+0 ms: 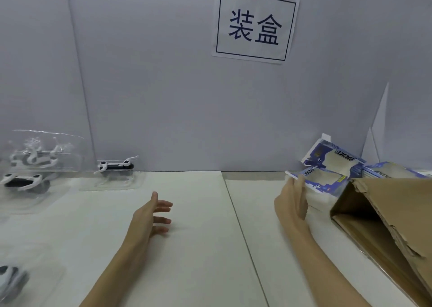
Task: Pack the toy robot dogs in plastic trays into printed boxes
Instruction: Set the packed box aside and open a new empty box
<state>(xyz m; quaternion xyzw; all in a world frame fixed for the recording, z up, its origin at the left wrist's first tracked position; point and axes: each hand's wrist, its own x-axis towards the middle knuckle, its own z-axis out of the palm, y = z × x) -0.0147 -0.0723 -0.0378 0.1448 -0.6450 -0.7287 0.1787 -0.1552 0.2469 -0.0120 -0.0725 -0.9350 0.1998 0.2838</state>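
Table (191,248) pale, seamed; grey wall (152,84) with sign (254,26).

Packing station (factory-like): grey partition (152,84) with printed sign (254,26); flat printed boxes (327,175)

Single head-worn wide-angle view, facing forward and slightly down, close over pale table (198,248), grey back wall (152,84) near, forearms entering from below.
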